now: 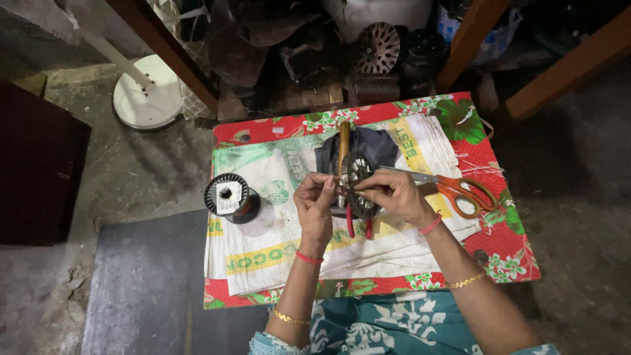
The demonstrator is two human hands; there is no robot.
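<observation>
Over the cloth-covered desk point(499, 250), the left hand point(315, 204) and right hand point(393, 194) pinch the round slotted stator core point(358, 184) between closed fingers, apparently mid-winding; threading the next slot calls for fine fingertip control.

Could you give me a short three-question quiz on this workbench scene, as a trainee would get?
1. True or false: the orange-handled scissors lie on the person's right side of the table.
2. What do the left hand and right hand hold between them?
A. a round slotted motor stator
B. a hammer
C. a cup
3. What stands at the left edge of the white woven sack?

Key:
1. True
2. A
3. A black spool of wire
</observation>
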